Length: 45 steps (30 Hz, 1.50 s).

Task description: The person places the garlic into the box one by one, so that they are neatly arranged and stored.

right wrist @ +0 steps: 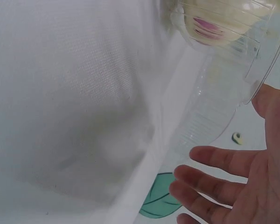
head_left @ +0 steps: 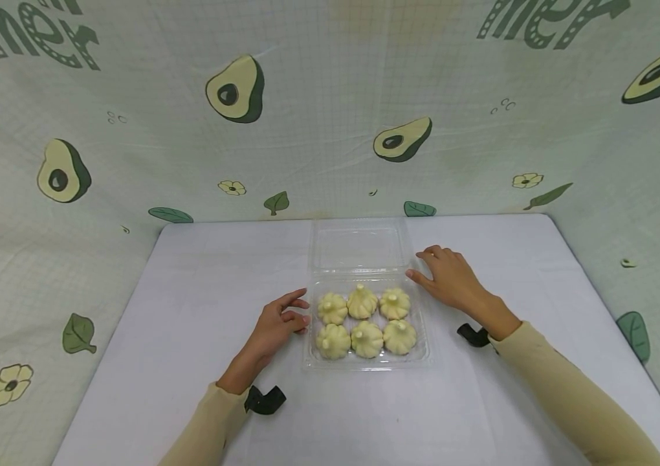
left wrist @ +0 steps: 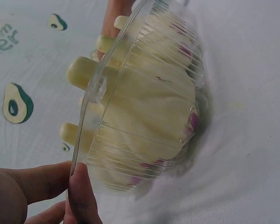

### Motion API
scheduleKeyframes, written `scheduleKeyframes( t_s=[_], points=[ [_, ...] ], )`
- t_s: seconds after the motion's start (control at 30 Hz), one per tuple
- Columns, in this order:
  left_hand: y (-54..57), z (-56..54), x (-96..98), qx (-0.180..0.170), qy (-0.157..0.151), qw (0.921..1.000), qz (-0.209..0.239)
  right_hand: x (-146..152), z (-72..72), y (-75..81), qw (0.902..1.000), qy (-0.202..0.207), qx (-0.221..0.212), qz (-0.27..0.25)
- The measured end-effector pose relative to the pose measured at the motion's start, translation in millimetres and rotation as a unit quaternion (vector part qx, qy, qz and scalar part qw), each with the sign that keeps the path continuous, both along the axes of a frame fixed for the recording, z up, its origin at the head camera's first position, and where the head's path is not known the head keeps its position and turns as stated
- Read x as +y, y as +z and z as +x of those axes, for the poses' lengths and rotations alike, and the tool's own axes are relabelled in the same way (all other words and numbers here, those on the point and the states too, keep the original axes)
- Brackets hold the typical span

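Note:
A clear plastic clamshell box (head_left: 367, 369) stands on the table with its lid (head_left: 359, 244) folded back, away from me. Inside sit several pale garlic bulbs (head_left: 367, 339) in two rows, stems up; the left wrist view shows purple streaks low on the bulbs (left wrist: 147, 107). At the box's left side, my left hand (head_left: 274, 328) pinches the rim between thumb (left wrist: 82, 191) and a finger. My right hand (head_left: 452, 279) is by the hinge at the right, its fingers spread and relaxed. In the right wrist view its thumb (right wrist: 265, 99) touches the rim's edge.
White cloth covers the table (head_left: 219, 272). Behind it hangs a pale curtain (head_left: 318, 129) printed with avocados and leaves. Black wrist mounts (head_left: 268, 400) show at both sleeves, close above the table.

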<state>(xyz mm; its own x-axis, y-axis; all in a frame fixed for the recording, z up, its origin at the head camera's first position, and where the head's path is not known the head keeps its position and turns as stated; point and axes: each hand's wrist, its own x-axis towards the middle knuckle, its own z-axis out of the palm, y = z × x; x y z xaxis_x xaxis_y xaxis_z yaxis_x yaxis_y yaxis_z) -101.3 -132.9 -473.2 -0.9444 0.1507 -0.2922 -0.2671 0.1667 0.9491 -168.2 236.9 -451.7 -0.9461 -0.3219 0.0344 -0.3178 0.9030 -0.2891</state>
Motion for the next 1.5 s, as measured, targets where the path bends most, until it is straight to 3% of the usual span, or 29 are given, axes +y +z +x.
scheduleKeyframes(
  t_s=[1.5],
  points=[
    [-0.5, -0.7, 0.8, -0.002, 0.001, 1.0, 0.001, -1.9, 0.4, -2.0, 0.9996, 0.022, 0.017, -0.005]
  ],
)
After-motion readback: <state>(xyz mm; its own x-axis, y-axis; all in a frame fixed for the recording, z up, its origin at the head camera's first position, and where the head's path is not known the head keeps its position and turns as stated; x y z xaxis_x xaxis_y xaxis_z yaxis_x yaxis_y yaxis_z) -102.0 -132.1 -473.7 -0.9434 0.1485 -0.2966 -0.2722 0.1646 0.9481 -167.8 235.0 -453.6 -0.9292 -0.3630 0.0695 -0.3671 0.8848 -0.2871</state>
